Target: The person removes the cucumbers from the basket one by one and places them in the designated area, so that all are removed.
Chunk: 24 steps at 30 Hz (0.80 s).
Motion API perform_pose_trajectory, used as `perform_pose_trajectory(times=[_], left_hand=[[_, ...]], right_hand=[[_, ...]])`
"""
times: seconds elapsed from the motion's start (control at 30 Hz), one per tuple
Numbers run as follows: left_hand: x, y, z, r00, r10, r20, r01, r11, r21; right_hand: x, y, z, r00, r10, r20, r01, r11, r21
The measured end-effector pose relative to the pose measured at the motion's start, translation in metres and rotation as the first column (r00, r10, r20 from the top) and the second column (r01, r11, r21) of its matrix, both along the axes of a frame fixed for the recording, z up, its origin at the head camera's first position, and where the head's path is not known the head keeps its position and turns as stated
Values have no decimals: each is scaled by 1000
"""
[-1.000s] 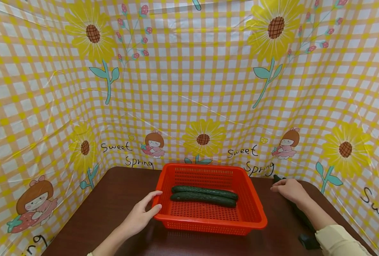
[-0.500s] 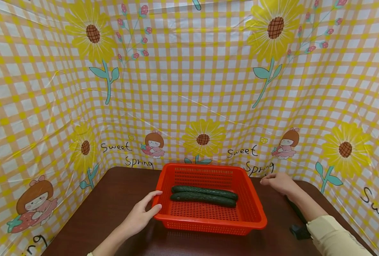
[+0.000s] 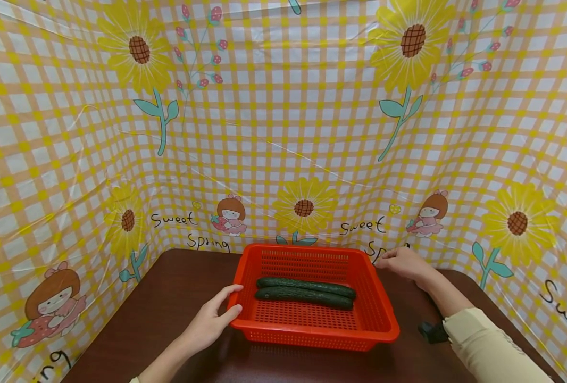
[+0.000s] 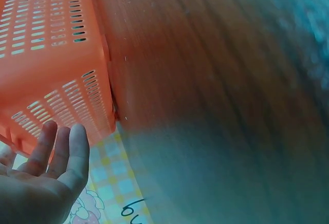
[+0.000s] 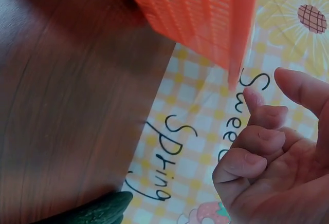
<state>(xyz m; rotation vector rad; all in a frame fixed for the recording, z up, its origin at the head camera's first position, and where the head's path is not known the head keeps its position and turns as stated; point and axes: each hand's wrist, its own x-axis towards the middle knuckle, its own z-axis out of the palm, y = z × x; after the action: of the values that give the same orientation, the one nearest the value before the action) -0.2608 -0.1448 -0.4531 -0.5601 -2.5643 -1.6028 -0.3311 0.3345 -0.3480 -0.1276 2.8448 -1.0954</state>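
A red plastic basket point(image 3: 312, 338) with slotted walls stands on the dark table, two long green cucumbers point(image 3: 305, 298) lying side by side inside it. My left hand point(image 3: 207, 324) touches the basket's left rim with thumb and fingertips. In the left wrist view its fingers point(image 4: 77, 147) lie fairly straight against the slotted wall. By the far right corner of the basket is my right hand point(image 3: 405, 263), its fingers loosely bent and holding nothing. The right wrist view shows a gap between thumb and forefinger. Another cucumber point(image 5: 103, 208) lies on the table below that hand; my arm mostly hides it from the head view.
A checked cloth point(image 3: 283, 138) with printed sunflowers hangs round the back and both sides of the table point(image 3: 168, 298). A small dark device point(image 3: 432, 332) sits by the right sleeve.
My right hand has moved left, away from above the cucumber on the table, to the basket's far right corner. The left hand and the basket have stayed put.
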Motion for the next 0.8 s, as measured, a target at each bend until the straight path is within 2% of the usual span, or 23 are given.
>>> perform_pose_trajectory(times=[0.23,0.5,0.67,0.8], left_hand=[[1,1,0,1000,-5,7,5,1000,5],[1,0,-3,1000,-11,-5,11,1000,5],[-1,0,-3,1000,0,-11,0,1000,-9],[-1,-1,-4,1000,7,-18,-7,1000,-18]], right_hand=[[-4,-18,2,999,17,42,-16,1000,-9],[-12,-31,4,998,51,47,-50,998,-37],[-17,-36,6,990,112,86,-107,992,-67],[-21,-42,8,984,141,110,-136,989,-52]])
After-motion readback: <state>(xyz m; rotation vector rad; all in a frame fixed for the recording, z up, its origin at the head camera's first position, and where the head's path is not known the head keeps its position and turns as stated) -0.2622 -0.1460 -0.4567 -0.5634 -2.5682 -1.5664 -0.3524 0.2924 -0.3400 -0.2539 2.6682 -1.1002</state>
